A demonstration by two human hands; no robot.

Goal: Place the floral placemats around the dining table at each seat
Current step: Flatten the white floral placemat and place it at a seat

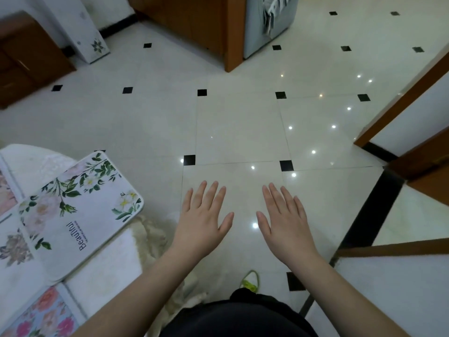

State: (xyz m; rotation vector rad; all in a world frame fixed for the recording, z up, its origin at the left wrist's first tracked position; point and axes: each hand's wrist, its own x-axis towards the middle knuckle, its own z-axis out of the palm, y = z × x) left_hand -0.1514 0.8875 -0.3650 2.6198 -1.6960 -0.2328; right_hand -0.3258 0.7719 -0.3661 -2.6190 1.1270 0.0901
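A white floral placemat (pixel 77 210) printed with green leaves and the word "Beautiful" lies on the white-clothed dining table (pixel 114 259) at the lower left, one corner jutting past the table edge. More floral placemats show beside it: a pink and blue one (pixel 46 314) at the bottom left and a pale one (pixel 12 242) at the left edge. My left hand (pixel 204 212) and my right hand (pixel 284 215) hover palm down over the floor, fingers straight and spread, holding nothing, to the right of the table.
Glossy cream floor tiles (pixel 238 127) with small black squares fill the middle. A wooden cabinet (pixel 194 25) stands at the back, a brown cupboard (pixel 29 59) at the far left, wood-trimmed white panels (pixel 413 110) on the right.
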